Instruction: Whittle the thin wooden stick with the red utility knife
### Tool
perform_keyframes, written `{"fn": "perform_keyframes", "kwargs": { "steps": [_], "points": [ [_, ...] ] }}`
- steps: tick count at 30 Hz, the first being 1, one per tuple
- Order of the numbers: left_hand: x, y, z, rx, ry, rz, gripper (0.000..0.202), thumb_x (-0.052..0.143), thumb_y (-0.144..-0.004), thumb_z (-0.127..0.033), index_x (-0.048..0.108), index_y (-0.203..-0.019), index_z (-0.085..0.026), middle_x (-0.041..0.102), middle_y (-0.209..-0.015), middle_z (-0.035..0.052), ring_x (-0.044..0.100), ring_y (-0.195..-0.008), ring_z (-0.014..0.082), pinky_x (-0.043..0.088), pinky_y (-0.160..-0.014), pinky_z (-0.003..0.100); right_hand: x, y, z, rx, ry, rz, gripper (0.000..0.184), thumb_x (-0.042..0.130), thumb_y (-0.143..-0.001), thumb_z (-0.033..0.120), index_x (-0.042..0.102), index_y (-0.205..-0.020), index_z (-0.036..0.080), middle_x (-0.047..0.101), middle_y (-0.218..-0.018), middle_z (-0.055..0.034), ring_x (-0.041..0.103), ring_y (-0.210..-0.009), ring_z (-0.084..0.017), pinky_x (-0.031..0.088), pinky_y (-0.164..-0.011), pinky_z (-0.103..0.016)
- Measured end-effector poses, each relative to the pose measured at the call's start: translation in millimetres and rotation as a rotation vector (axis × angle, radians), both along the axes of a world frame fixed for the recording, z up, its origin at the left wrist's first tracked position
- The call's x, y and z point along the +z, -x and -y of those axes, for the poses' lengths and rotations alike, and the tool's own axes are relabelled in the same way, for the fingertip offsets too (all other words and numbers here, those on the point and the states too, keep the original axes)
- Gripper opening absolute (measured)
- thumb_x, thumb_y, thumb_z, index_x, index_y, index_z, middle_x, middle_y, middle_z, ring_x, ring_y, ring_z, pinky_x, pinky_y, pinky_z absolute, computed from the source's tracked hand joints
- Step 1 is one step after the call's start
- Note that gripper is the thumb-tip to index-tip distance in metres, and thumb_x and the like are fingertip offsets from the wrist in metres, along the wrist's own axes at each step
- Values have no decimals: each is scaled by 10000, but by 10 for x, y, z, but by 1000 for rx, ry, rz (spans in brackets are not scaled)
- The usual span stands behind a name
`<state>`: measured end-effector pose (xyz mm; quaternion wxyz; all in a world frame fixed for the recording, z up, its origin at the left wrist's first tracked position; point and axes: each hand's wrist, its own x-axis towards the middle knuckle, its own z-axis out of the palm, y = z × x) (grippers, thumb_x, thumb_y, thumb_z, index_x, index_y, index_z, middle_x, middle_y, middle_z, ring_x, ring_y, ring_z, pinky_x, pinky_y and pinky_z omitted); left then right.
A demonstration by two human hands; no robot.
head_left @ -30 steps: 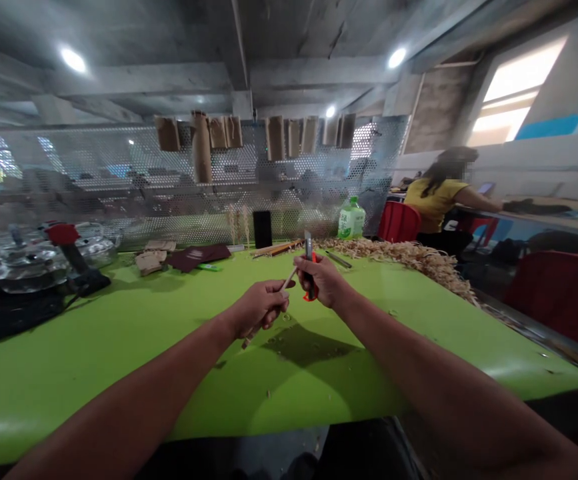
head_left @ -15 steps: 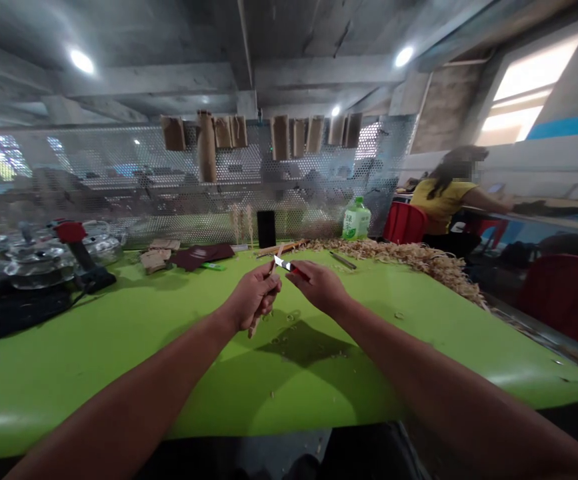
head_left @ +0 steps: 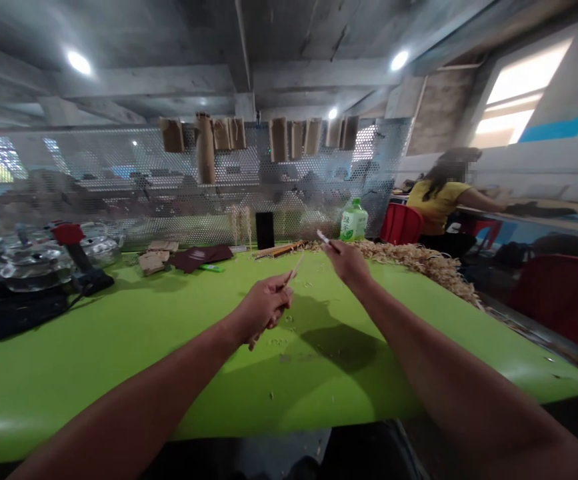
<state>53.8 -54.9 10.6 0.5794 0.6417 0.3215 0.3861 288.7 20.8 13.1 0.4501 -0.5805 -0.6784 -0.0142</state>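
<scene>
My left hand (head_left: 267, 301) is closed around a thin wooden stick (head_left: 297, 266). The stick's narrow end points up and away from me, and its lower end shows beneath the fist. Further off to the right, my right hand (head_left: 349, 263) grips a knife (head_left: 323, 237) whose blade points up and to the left, apart from the stick. Most of the knife's handle is hidden by the fingers. Small curled shavings (head_left: 289, 320) lie on the green tabletop (head_left: 219, 387) below the hands.
A long heap of wood shavings (head_left: 419, 260) runs along the right edge. A green-capped bottle (head_left: 353, 220), a black upright slab (head_left: 265, 231) and dark brown sheets (head_left: 201, 257) stand or lie at the back. Metal pots (head_left: 29, 263) are at left. A person in yellow (head_left: 436, 200) sits at right.
My right hand has moved right and away with the knife, so the blade has left the stick. My left hand has shifted slightly right and lower, the stick's tip now leaning right.
</scene>
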Motion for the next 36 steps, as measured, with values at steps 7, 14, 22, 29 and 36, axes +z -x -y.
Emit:
{"fn": "perform_keyframes", "kwargs": {
  "steps": [7, 14, 22, 29, 36],
  "points": [
    [-4, 45, -115, 50, 124, 182, 472, 482, -880, -199, 411, -1347, -181, 562, -745, -14, 386, -406, 27, 338, -353, 142, -97, 258, 156, 232, -35, 48, 334, 449, -896, 443, 660, -952, 190, 609, -713, -18, 511, -612, -142, 307, -554, -239],
    [32, 50, -122, 11, 118, 212, 203, 537, -850, -248, 512, -1045, -197, 487, -728, -44, 315, -393, 13, 253, -329, 125, -169, 566, 358, 369, -27, 219, 288, 450, -921, 394, 656, -1004, 210, 663, -865, -50, 560, -715, -162, 349, -625, -248],
    [39, 35, -98, -11, 104, 202, 224, 521, -858, -241, 502, -1079, -207, 416, -661, -67, 265, -388, 21, 233, -327, 123, -136, 514, 357, 267, -63, 311, 307, 438, -930, 408, 654, -1056, 230, 678, -921, -54, 575, -732, -170, 323, -604, -256],
    [23, 60, -118, -19, 146, 214, 368, 509, -868, -229, 474, -1233, -199, 422, -660, -65, 264, -397, 20, 231, -334, 123, -120, 485, 269, 222, -76, 291, 333, 445, -914, 443, 653, -1093, 256, 686, -968, -49, 575, -728, -171, 299, -582, -256],
    [15, -22, 60, -69, 163, 107, 479, 509, -890, -277, 416, -1354, -200, 472, -649, -52, 309, -400, 30, 267, -344, 142, -24, -86, -106, -40, 38, 38, 380, 406, -898, 421, 670, -848, 153, 597, -652, -50, 482, -564, -155, 271, -532, -262]
  ]
}}
